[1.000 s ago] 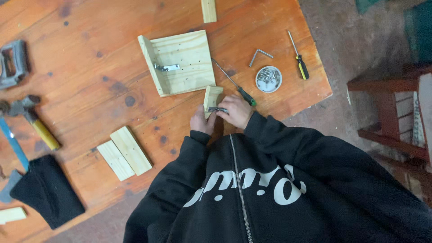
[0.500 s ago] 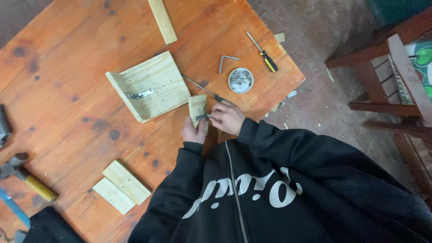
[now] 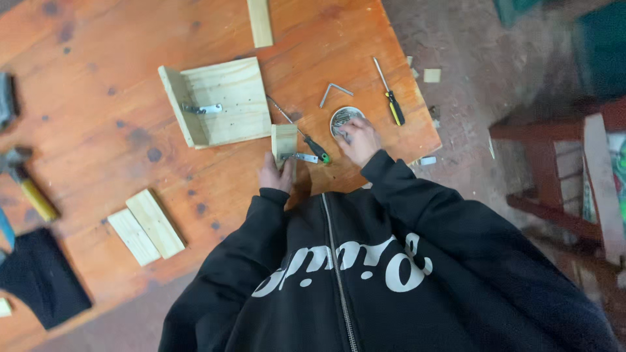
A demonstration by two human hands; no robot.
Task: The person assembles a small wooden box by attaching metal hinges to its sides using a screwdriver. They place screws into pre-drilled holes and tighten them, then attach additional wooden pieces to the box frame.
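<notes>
My left hand (image 3: 276,175) grips a small pale wood block (image 3: 284,138) standing at the near table edge. A small metal bracket (image 3: 301,157) lies against the block's lower side. My right hand (image 3: 358,139) is over a round metal tin of screws (image 3: 342,117), fingertips down on its contents; whether it pinches a screw is hidden. A green-handled screwdriver (image 3: 314,146) lies on the table between my two hands.
An L-shaped wooden assembly (image 3: 225,98) with a metal bracket (image 3: 201,109) lies beyond the block. Nearby lie a yellow-black screwdriver (image 3: 391,103), a bent metal key (image 3: 335,91), a wood strip (image 3: 260,23), two planks (image 3: 146,227), a hammer (image 3: 29,189) and a black cloth (image 3: 36,277). A red chair (image 3: 554,169) stands right.
My right hand left the block and bracket and moved right to the screw tin. My left hand kept hold of the block. The camera view shifted.
</notes>
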